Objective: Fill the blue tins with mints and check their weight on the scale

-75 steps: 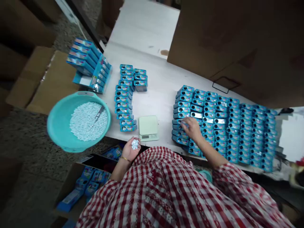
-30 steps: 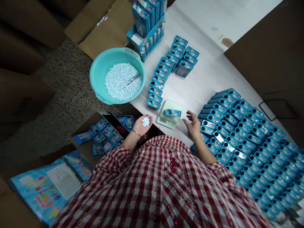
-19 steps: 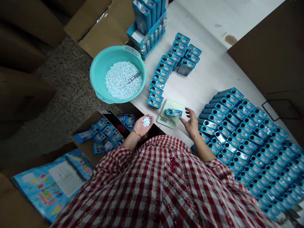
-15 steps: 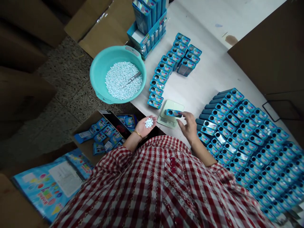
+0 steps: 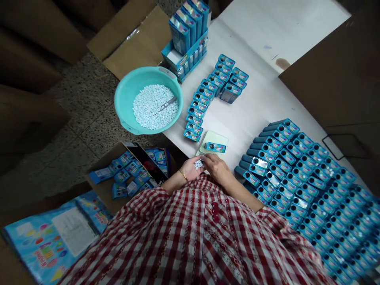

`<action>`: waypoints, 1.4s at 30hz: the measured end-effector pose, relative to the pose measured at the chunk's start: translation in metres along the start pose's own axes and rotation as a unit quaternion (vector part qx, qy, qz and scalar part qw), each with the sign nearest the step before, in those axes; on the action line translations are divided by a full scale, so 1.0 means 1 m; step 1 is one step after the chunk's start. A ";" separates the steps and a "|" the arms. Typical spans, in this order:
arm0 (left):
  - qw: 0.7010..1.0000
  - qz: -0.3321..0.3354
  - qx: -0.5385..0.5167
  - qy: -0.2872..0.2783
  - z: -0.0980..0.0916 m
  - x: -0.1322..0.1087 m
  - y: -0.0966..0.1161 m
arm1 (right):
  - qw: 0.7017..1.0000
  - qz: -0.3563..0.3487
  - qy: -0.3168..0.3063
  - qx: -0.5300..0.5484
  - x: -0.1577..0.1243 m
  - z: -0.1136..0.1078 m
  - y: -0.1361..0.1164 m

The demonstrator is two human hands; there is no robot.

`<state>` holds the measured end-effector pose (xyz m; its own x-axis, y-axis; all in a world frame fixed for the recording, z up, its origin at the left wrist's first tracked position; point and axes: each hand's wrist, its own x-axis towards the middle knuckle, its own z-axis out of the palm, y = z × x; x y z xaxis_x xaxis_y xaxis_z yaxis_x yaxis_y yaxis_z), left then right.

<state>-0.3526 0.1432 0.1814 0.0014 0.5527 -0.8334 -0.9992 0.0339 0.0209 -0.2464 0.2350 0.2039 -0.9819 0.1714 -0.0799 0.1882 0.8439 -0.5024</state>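
Observation:
My left hand (image 5: pixel 189 169) is cupped palm up, holding a small heap of white candy pellets (image 5: pixel 198 164). Over that palm, the curled fingers of my right hand (image 5: pixel 217 167) reach the edge of the heap; what is between their tips is hidden. Just beyond both hands a blue candy tin (image 5: pixel 215 147) with a round hole in its top stands on a pale green kitchen scale (image 5: pixel 216 137). My hands partly cover the scale's near side. A turquoise basin (image 5: pixel 124 95) at the left holds many more such pellets and a metal spoon (image 5: pixel 168 103).
A curved row of blue tins (image 5: pixel 194 119) stands past the scale on the white table (image 5: pixel 252 114). A large block of tins (image 5: pixel 297 182) fills the right side. A display box (image 5: pixel 175 59) stands at the back, and an open carton (image 5: pixel 102 190) with blue packets sits at lower left.
My right hand has left the tin on the scale and come to my left palm. My left hand, with the pellets, has shifted right and nearer my body. The view has tilted slightly.

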 end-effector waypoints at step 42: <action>0.982 -0.078 0.164 -0.050 -0.020 -0.013 -0.013 | 0.999 -0.004 -0.025 0.023 -0.039 0.009 -0.006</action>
<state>-0.3403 0.1187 0.1810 0.1739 0.5986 -0.7819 -0.9199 0.3822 0.0881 -0.2092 0.2188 0.2021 -0.9833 0.1390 -0.1178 0.1810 0.8202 -0.5426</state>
